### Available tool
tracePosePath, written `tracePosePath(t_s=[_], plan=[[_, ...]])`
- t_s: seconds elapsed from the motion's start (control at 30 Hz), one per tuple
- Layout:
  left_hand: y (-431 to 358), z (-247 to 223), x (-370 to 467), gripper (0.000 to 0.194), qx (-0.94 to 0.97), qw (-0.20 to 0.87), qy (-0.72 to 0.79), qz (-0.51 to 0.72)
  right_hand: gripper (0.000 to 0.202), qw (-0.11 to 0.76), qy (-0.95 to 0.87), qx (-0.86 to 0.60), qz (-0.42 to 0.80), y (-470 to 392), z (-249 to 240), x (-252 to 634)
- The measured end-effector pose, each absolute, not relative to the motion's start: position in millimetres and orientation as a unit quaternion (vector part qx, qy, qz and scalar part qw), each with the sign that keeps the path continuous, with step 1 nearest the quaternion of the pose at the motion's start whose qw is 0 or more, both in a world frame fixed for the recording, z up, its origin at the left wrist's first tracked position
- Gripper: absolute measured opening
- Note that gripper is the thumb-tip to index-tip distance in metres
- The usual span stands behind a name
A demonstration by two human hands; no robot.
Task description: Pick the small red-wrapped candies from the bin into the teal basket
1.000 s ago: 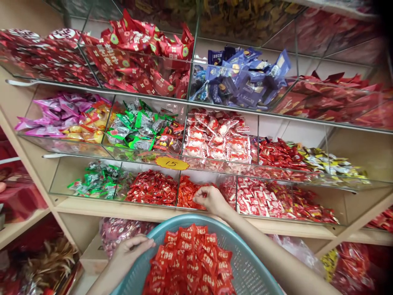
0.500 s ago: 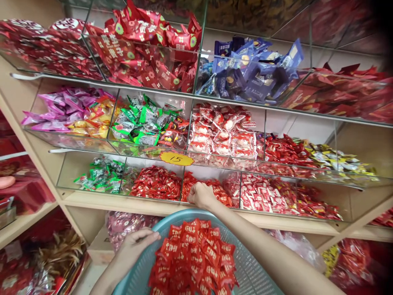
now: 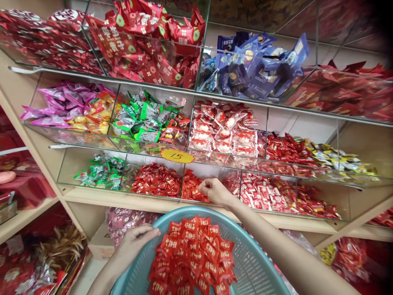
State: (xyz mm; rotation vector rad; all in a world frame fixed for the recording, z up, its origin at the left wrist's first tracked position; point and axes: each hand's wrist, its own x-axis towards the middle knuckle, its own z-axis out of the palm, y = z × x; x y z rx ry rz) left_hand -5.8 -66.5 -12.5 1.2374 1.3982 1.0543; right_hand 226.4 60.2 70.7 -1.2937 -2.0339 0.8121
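Note:
My left hand (image 3: 138, 241) is closed on the left rim of a teal plastic basket (image 3: 256, 250), its thumb lying along the top edge. A heap of red-wrapped candies (image 3: 192, 256) with pale lettering fills the middle of the basket. Over a bottom-row compartment of red-wrapped candies (image 3: 193, 186), my right hand (image 3: 216, 191) hovers with curled, pinched fingers; whether anything is in them I cannot make out. To the left, behind a clear divider, lies a fuller pile of small red candies (image 3: 158, 180). Pink-and-white candies (image 3: 264, 192) are to the right of my hand.
Clear panels front the shelf compartments. A yellow price tag (image 3: 177, 155) reading 15 hangs above the bottom row. Higher up are green packets (image 3: 147, 116), red-and-white packets (image 3: 221, 131) and blue packets (image 3: 254, 69). Below the wooden shelf edge (image 3: 123, 203) stands a cardboard box (image 3: 101, 241).
My right hand has moved right and slightly up within the red candy compartment, uncovering more candies. The left hand stays on the basket rim, and the basket has barely shifted.

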Motion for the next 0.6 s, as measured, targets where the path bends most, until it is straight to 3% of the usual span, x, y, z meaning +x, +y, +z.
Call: tracePosePath(t_s=[0.13, 0.33, 0.6], plan=[[-67, -12, -6, 0.031, 0.504, 0.489, 0.564, 0.434, 0.026, 0.338, -0.712, -0.450, 0.420, 43, 78, 240], [-67, -12, -5, 0.030, 0.501, 0.491, 0.568, 0.431, 0.031, 0.336, -0.638, -0.425, 0.547, 25, 75, 253], [-71, -6, -4, 0.030, 0.497, 0.487, 0.583, 0.420, 0.031, 0.335, -0.593, -0.457, 0.572, 2, 47, 242]])
